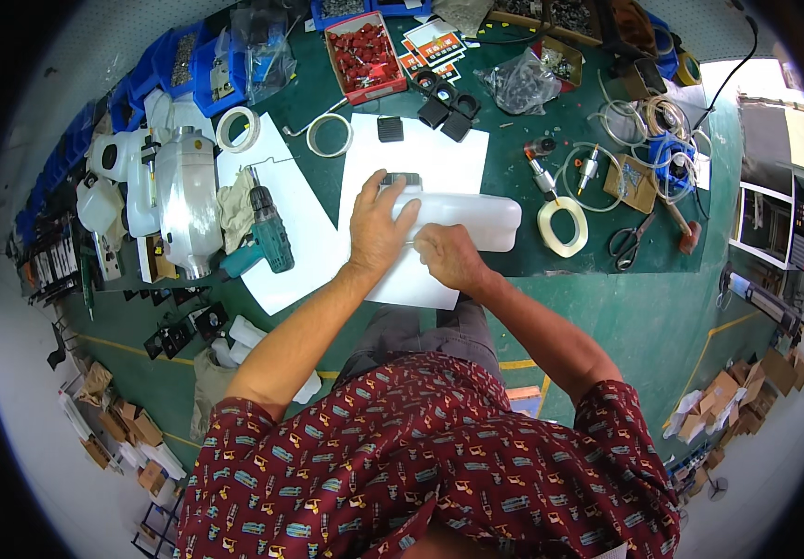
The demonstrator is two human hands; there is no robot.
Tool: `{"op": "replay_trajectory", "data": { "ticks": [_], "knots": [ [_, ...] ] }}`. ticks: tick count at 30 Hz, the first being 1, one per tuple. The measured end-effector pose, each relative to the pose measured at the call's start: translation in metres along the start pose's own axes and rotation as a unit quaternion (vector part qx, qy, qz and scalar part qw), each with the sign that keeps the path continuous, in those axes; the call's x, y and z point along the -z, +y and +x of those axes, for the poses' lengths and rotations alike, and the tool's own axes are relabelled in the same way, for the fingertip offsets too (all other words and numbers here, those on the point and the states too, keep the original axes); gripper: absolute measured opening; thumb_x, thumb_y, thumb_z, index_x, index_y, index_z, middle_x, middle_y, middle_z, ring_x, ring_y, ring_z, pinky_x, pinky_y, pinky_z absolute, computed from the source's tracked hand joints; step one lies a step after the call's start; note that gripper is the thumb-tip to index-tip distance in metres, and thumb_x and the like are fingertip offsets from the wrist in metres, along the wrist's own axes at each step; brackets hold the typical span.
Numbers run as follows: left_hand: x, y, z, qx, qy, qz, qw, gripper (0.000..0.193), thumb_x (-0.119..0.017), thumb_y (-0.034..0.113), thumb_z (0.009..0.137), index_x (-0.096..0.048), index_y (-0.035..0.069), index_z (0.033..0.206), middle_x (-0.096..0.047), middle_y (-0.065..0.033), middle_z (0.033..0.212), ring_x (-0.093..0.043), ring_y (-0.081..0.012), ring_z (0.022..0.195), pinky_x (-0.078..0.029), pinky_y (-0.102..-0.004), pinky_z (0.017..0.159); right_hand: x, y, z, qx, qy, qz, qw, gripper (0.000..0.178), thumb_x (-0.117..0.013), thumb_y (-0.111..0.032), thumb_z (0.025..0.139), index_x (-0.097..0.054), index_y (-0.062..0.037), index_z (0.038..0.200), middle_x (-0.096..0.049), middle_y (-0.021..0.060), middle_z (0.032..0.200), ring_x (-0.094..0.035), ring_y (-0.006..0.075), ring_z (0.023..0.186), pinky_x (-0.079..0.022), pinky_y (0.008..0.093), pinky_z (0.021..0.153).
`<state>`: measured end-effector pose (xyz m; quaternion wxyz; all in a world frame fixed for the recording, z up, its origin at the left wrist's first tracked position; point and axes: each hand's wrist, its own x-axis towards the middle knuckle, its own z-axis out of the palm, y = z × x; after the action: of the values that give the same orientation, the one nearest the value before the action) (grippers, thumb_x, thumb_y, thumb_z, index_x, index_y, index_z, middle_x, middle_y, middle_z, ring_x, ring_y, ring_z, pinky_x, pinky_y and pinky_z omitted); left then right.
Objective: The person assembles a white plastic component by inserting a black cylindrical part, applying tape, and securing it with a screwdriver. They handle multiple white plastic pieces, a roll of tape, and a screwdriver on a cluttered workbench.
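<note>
A translucent white plastic container [476, 222] lies on its side over white paper [364, 158] at the table's near edge. My left hand [378, 228] grips its left end, with the thumb and fingers spread across it. A black ribbed part [402, 179] sits by the fingertips, at the container's far side. My right hand [451, 255] is closed against the container's near side, its fingers pinched together. A thin tip seems to show at those fingers, too small to name. A similar black ribbed piece [390, 129] lies farther back on the paper.
Left stand a green cordless drill [273, 233], a silver metal canister [187, 200] and white bottles [103, 200]. Tape rolls [330, 135], a red box of red parts [364, 88] and black caps [448, 107] lie behind. Right are scissors [627, 244], a hammer [686, 233] and coiled tubing [667, 116].
</note>
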<state>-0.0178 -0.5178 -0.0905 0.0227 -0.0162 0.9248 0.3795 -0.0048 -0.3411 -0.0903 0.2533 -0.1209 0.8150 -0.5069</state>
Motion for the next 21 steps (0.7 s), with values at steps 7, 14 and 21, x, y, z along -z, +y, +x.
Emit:
{"op": "replay_trajectory", "data": {
  "ticks": [7, 14, 21],
  "knots": [
    [0.001, -0.002, -0.003, -0.007, 0.008, 0.003, 1.0, 0.048, -0.075, 0.029, 0.095, -0.069, 0.0, 0.132, -0.053, -0.0263, 0.148, -0.056, -0.0425, 0.129, -0.048, -0.0462, 0.108, -0.007, -0.005, -0.003, -0.089, -0.004, 0.102, 0.991, 0.019, -0.061, -0.013, 0.095, -0.07, 0.0018, 0.086, -0.07, 0.0172, 0.071, -0.071, 0.0298, 0.064, -0.056, 0.0418, 0.066],
    [-0.004, -0.01, -0.005, -0.031, 0.039, -0.004, 0.999, 0.043, -0.075, 0.027, 0.094, -0.071, 0.004, 0.13, -0.056, -0.0269, 0.145, -0.058, -0.0447, 0.125, -0.049, -0.0475, 0.106, -0.016, 0.014, -0.006, -0.057, -0.004, 0.146, 0.988, 0.016, -0.063, -0.011, 0.095, -0.069, -0.0007, 0.084, -0.068, 0.0179, 0.068, -0.069, 0.0309, 0.059, -0.055, 0.0439, 0.057],
    [0.0, -0.007, -0.004, -0.035, 0.041, -0.001, 0.999, 0.048, -0.069, 0.028, 0.099, -0.064, 0.001, 0.138, -0.056, -0.0247, 0.145, -0.057, -0.0433, 0.127, -0.045, -0.0491, 0.109, 0.036, -0.021, -0.034, -0.104, 0.135, -0.07, 0.983, 0.032, -0.074, -0.03, 0.097, -0.075, -0.0012, 0.111, -0.076, 0.0235, 0.091, -0.075, 0.0392, 0.084, -0.059, 0.0448, 0.076]
  ]
}}
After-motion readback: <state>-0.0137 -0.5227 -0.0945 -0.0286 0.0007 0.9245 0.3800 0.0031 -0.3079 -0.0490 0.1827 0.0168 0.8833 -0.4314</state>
